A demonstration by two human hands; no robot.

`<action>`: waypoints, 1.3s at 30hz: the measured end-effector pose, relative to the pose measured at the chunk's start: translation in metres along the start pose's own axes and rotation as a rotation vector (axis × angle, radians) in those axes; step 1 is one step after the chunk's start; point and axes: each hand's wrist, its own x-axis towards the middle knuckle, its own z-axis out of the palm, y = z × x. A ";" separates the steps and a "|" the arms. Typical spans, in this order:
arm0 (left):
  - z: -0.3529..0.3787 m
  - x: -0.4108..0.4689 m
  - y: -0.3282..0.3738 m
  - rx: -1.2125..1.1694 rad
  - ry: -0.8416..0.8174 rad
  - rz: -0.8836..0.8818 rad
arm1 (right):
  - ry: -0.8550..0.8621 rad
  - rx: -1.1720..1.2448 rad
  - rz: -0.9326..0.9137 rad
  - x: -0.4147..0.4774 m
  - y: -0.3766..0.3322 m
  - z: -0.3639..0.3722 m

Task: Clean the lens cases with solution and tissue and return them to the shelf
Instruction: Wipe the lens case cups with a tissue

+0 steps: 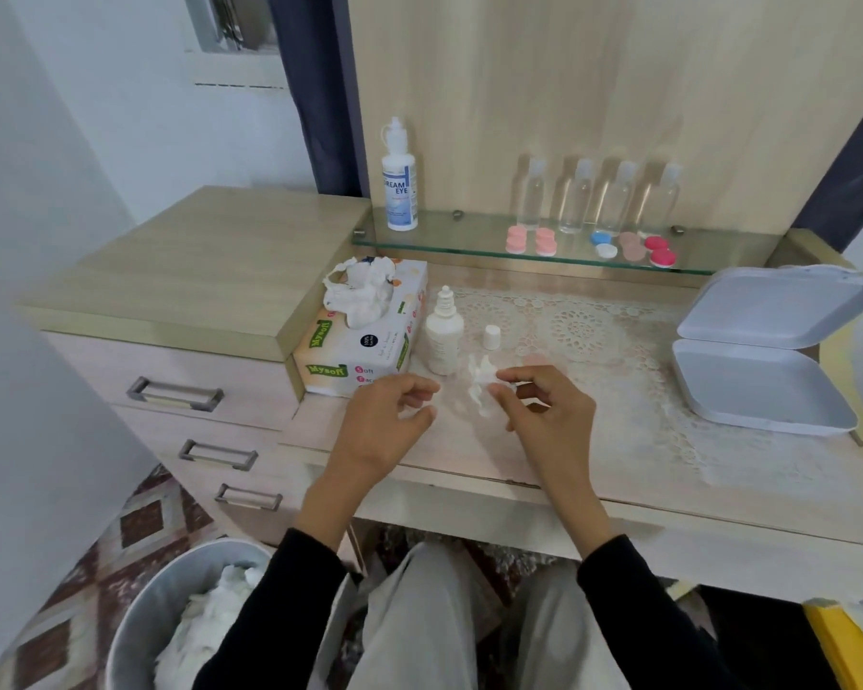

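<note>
My right hand pinches a small crumpled tissue just above the lace mat. My left hand hovers beside it with its fingers loosely curled and nothing visible in them. A pale pink lens-case piece lies on the mat behind my right fingers. An uncapped white solution bottle stands by the tissue box, its cap next to it. On the glass shelf sit pink lens cases, a blue-white one, a pale pink one and a red one.
A large labelled solution bottle and several clear bottles stand on the shelf. An open white hinged box lies at the right. A bin holding used tissues stands at the lower left, below the drawers.
</note>
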 end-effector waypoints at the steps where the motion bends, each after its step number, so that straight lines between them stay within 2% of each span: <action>1: -0.009 -0.004 -0.004 0.008 0.023 0.006 | -0.020 0.012 -0.009 -0.003 -0.004 0.009; 5: -0.045 -0.023 -0.021 0.046 0.107 0.011 | -0.105 0.058 -0.040 -0.018 -0.020 0.043; 12: -0.107 -0.065 -0.071 0.093 0.216 -0.106 | -0.326 0.147 0.018 -0.056 -0.036 0.108; 21: -0.152 -0.122 -0.145 0.195 0.301 -0.345 | -0.668 -0.027 -0.135 -0.125 -0.027 0.205; 30: -0.155 -0.173 -0.203 0.285 0.279 -0.509 | -0.898 -0.200 -0.056 -0.178 -0.009 0.262; 34: -0.154 -0.188 -0.222 0.314 0.255 -0.605 | -1.042 -0.271 0.090 -0.193 0.003 0.276; 39: -0.151 -0.203 -0.230 0.296 0.240 -0.665 | -1.095 -0.314 0.124 -0.199 0.017 0.272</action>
